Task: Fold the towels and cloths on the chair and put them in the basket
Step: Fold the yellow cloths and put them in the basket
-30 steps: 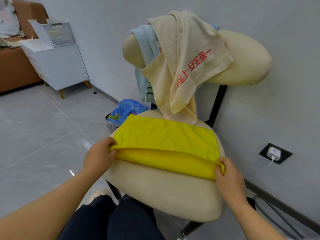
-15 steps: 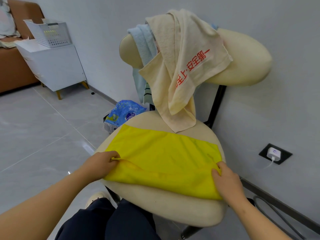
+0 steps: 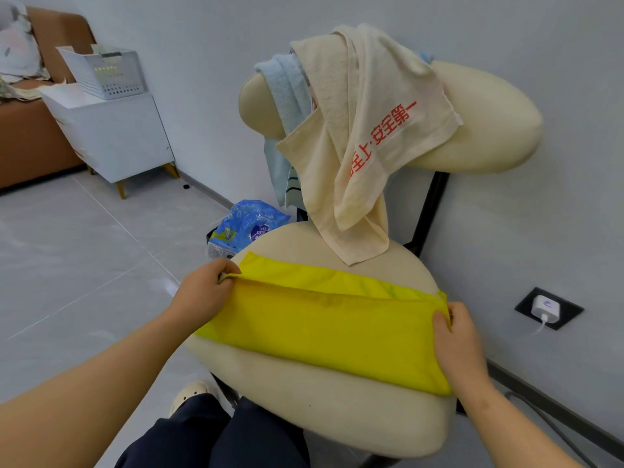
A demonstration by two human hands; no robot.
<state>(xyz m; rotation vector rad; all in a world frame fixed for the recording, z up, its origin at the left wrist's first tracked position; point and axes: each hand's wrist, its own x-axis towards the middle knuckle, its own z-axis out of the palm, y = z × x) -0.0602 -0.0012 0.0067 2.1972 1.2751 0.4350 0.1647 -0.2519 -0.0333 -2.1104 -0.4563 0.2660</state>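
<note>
yellow cloth [image 3: 324, 332] on chair seat [image 3: 304, 407], white basket [image 3: 111, 79] far off on cabinet [image 3: 118, 136]

Both bare forearms reach in from the near edge, left arm from near left, right arm from near right. Left hand [image 3: 202, 295] is knuckles-up, fingers curled, pinching the left end of the yellow cloth [image 3: 331, 332] at its folded top edge. Right hand [image 3: 461, 349] grips the cloth's right end, thumb [image 3: 440, 320] lying on top, other fingers tucked under and hidden. Wrists roughly straight, hands well apart.
</note>
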